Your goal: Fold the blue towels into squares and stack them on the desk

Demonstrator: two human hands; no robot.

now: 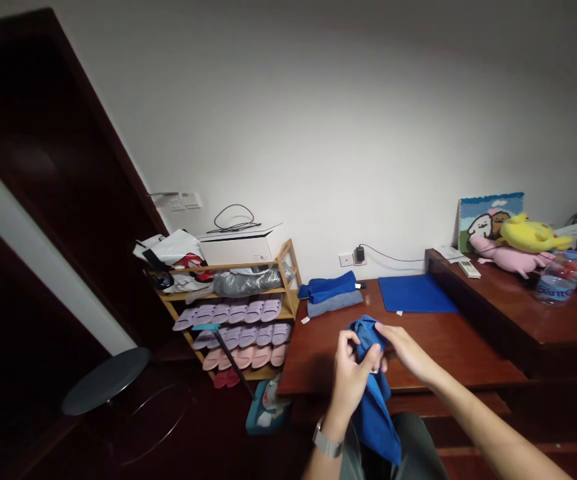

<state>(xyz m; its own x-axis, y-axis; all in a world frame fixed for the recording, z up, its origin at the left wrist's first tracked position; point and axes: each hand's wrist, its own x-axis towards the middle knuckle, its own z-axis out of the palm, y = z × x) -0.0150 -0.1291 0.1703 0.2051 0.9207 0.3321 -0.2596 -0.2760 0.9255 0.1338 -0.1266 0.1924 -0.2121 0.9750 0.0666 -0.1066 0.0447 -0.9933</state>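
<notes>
A bunched blue cloth point(374, 413) hangs down over my lap, its upper part gathered between my two hands. My left hand point(353, 367), with a watch on the wrist, grips it from the left, thumb across the front. From the right, my right hand point(399, 345) pinches the top of the cloth. A small white tag shows below the fingers. Beyond my hands, folded blue cloths point(331, 287) and a grey-blue folded one point(335, 303) lie at the back left of the wooden table point(438, 353). A flat blue cloth point(415, 294) is spread at the back right.
A shoe rack point(291, 293) with several slippers stands left of the table, a dustpan point(263, 420) in front of it. Further left is a round stool point(108, 380). On the raised right surface sit plush toys point(528, 237), a water bottle point(558, 280) and a remote point(469, 269).
</notes>
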